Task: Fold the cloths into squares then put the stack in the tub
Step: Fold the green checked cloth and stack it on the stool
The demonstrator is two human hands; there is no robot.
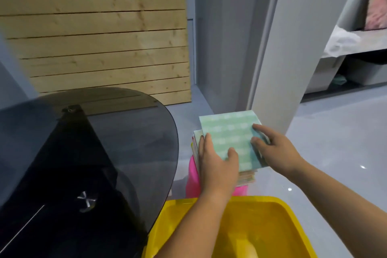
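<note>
A stack of folded square cloths (228, 132) is topped by a pale green patterned one, and pink and yellowish edges show below it. The stack is above a pink tub (193, 180), mostly hidden beneath it. My left hand (217, 163) grips the stack's near left side, thumb on top. My right hand (272, 148) clasps its right edge, fingers on the green cloth. Whether the stack rests on the pink tub or hangs above it I cannot tell.
A yellow tub (270, 211) lies closest to me, under my forearms. A dark tinted glass table (94, 142) with a black base fills the left. A grey pillar (289, 48) rises behind the stack, and a wooden slat panel (100, 33) leans at back left.
</note>
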